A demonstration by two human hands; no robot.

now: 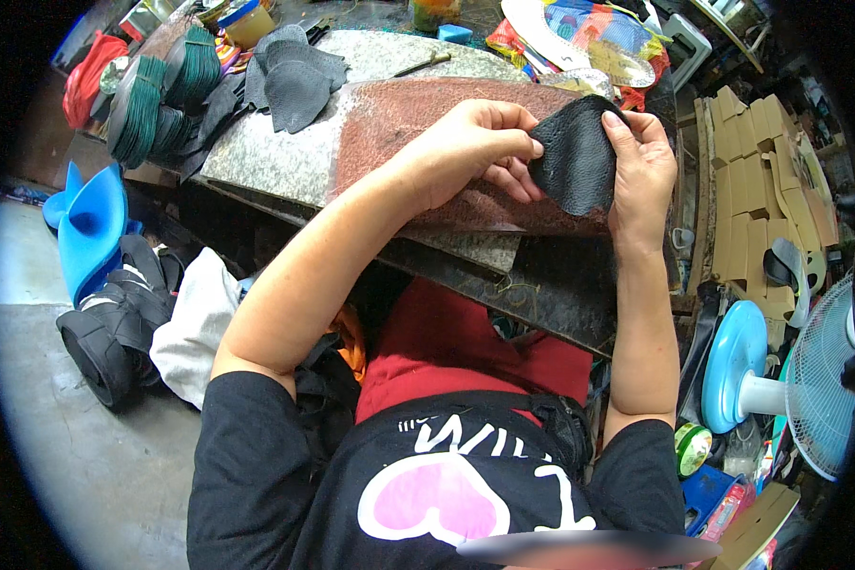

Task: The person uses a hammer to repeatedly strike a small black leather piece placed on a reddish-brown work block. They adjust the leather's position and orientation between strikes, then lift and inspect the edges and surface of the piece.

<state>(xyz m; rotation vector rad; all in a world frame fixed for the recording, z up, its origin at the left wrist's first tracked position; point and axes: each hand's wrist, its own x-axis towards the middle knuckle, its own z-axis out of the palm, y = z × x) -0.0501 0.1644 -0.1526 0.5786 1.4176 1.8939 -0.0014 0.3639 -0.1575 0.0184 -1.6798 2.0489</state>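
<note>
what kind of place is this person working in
Likely a workshop for leather goods or shoes: the left hand and right hand hold a black leather-like piece, dark grey cut pieces lie on the bench, and green coils sit toward its left end.

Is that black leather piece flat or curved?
Curved: the black piece bows between the left hand and right hand, its shading changing across the surface.

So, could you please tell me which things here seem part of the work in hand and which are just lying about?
Seemingly part of the work:
black leather-like piece, between left hand and right hand
reddish-brown slab beneath
probably the similar dark pieces piled nearby

Seemingly just lying about:
blue-and-white fan
cardboard boxes
white cloth
</note>
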